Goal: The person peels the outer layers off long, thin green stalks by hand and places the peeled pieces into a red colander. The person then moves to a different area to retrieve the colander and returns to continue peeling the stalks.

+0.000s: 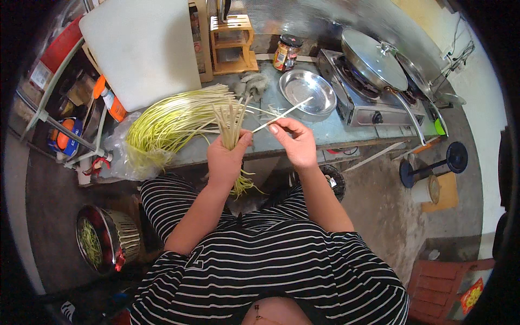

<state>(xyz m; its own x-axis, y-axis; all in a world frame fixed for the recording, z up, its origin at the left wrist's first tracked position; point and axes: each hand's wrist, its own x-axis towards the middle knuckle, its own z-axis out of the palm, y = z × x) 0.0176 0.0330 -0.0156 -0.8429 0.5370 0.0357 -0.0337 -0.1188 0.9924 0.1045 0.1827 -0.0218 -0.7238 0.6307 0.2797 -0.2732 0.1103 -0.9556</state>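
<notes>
My left hand grips an upright bundle of pale vegetable stalks, whose yellow-green ends hang below the fist. Between the thumb and fingers of my right hand is a single pale stalk, slanting up to the right. Its lower end reaches close to the left thumb. A large heap of long yellow-green stalks lies on the counter to the left, partly over a clear plastic bag. Beyond my right hand stands a round steel dish, and small pale pieces lie just left of it.
A gas stove at the right carries a lidded pan whose handle juts past the counter edge. A glass jar, a wooden knife block and a white cutting board stand behind. On the lower left is a basket holding greens.
</notes>
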